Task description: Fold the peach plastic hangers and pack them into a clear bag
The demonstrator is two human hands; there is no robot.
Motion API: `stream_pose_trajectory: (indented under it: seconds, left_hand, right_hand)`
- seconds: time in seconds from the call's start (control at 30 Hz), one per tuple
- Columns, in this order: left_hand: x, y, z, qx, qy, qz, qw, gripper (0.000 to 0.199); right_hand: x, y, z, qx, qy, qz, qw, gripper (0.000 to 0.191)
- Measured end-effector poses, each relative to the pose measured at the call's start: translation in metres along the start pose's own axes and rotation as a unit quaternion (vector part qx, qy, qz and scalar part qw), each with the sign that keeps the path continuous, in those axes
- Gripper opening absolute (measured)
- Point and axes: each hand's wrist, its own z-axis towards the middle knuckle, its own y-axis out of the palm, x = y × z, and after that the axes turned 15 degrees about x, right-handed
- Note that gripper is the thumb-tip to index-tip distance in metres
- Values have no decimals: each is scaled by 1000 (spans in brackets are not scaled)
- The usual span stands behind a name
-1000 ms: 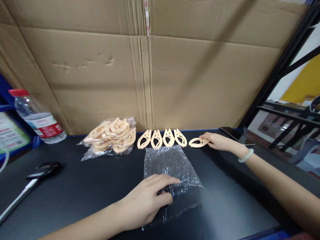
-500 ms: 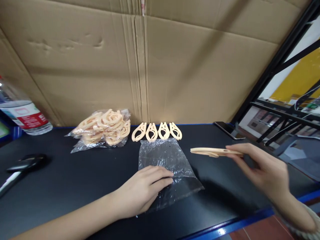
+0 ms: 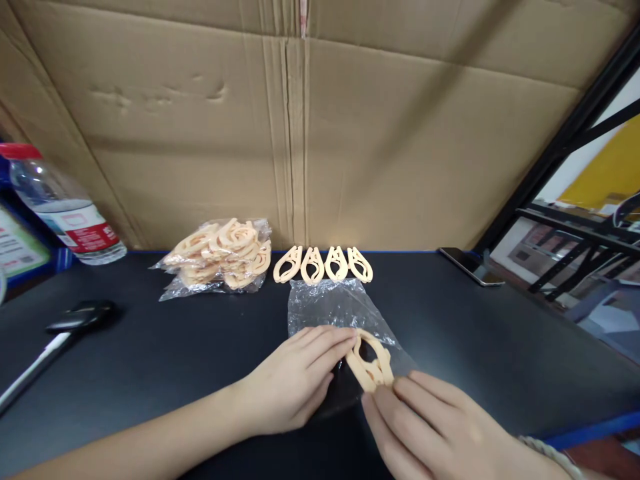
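Note:
A clear plastic bag [image 3: 333, 303] lies flat on the black table in front of me. My left hand [image 3: 295, 380] is closed at its near end, fingers together, with the bag's edge at the fingertips. My right hand [image 3: 435, 427] pinches the narrow end of a beige folded plastic hanger [image 3: 385, 363]. The hanger's rounded end touches my left fingertips over the near part of the bag; whether it is inside the film I cannot tell. Just beyond the bag, several matching folded hangers [image 3: 337, 265] lie in a row.
Bagged beige hangers [image 3: 220, 253] are heaped at the back left. Farther left stand a water bottle [image 3: 80, 220] and a black device with a white cable [image 3: 83, 317]. A phone [image 3: 470, 265] lies back right. A cardboard wall [image 3: 400, 133] closes off the table's rear.
My right hand has brought the hanger from the right, turning it from edge-on to flat, up to my left fingertips. The view has shifted slightly left.

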Motion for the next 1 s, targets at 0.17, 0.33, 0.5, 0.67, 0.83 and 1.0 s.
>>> stream_pose_trajectory:
  seconds: [0.17,0.33,0.5,0.67,0.83,1.0]
  left_hand:
    - [3,-1,1,2,1,-4,1000,61]
    - [3,-2,1,-7,9,12,1000,58]
    - [3,-2,2,-19,-2,15,1000,50]
    - [3,-3,4,-12,13,1,1000,52]
    - [3,-4,2,4,23,27,999,35]
    - [2,-2,1,21,31,30,999,30]
  right_hand:
    - [9,29,-2,-37,1,-11,999,26]
    - [22,51,4,-23,-20,-48,998,36]
    - [36,53,6,-22,-17,-5,1000,29]
    - [103,53,12,21,145,145,979,26]
    - [186,113,0,-149,149,47,977,41]
    - [210,156,-23,-200,147,45,968,46]
